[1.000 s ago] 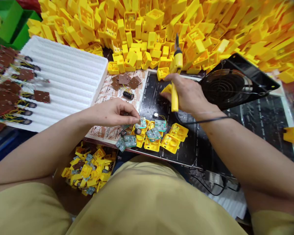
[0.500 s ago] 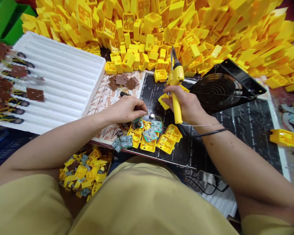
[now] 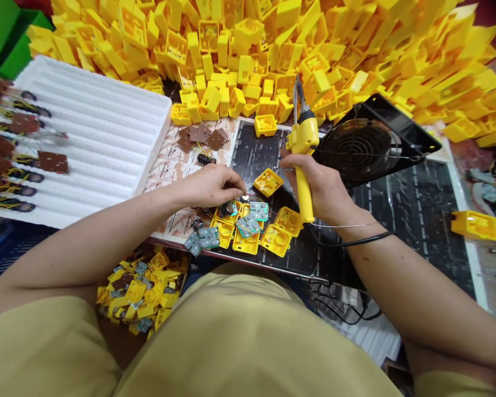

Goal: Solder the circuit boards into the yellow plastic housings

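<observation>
My right hand (image 3: 320, 179) is wrapped round the handle of a yellow soldering gun (image 3: 303, 138), its metal tip pointing up and away from me. My left hand (image 3: 215, 184) is closed in a pinch, fingertips at a small round speaker (image 3: 244, 198) with thin wires. Below it, green circuit boards (image 3: 248, 225) lie on several open yellow plastic casings (image 3: 247, 244). Two more open casings (image 3: 276, 240) sit just right of them. Between my hands, a single yellow casing (image 3: 268, 182) rests on the black mat (image 3: 248, 146).
A large heap of yellow casings (image 3: 248, 71) fills the back. A black fan (image 3: 367, 143) stands at the right. White ribbed foam (image 3: 95, 132) at the left bears brown boards (image 3: 53, 162) with wired speakers. More parts fill a box (image 3: 138, 292) below the table edge.
My right hand has come away from the single casing, which now lies on the mat. The soldering gun has shifted slightly right. My left fingertips have reached the small speaker.
</observation>
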{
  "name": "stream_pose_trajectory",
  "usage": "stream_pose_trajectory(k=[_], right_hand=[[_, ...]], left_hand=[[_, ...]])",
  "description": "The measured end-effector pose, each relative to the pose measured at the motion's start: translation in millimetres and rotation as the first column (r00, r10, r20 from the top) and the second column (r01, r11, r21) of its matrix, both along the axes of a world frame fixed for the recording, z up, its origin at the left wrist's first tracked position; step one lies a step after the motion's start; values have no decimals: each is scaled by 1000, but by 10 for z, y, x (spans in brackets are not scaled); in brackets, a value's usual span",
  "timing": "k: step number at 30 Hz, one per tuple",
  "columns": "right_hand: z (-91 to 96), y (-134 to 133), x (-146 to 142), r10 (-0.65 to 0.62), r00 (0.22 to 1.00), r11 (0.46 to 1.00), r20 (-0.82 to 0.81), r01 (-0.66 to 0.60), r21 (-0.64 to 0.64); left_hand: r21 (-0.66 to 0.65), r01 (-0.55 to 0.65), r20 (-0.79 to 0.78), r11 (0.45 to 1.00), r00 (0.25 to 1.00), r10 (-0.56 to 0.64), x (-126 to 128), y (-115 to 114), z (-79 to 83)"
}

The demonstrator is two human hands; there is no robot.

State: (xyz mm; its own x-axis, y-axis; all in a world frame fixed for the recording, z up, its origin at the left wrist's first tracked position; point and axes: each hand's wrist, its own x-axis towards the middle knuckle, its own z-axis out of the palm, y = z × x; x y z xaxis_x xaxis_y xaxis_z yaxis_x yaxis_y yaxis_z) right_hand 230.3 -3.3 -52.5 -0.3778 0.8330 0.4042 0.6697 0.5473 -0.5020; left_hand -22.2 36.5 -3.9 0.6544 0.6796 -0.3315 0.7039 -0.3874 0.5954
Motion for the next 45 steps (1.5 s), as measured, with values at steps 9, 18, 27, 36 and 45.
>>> stream_pose_trajectory(k=[9,18,27,36,45], right_hand=[[-9,19,-176,-8,969,1000,245,15,-26],[115,-87,-134,-260,858,961,444,276,29],[149,40,-315,-225,856,962,466,270,-31],[328,5,73,27,931,995,364,11,-103],[54,-168,-139,-88,919,994,385,108,-31]], left_hand=[[81,-57,39,995,998,54,34,-43,-54],[39,-124,173,991,978,116,9,-82,-114],[55,-132,147,990,982,123,56,-109,-78],[-23,-147,169,989,974,148,-48,-97,-58],[21,-125,183,992,976,119,67,-139,-76]])
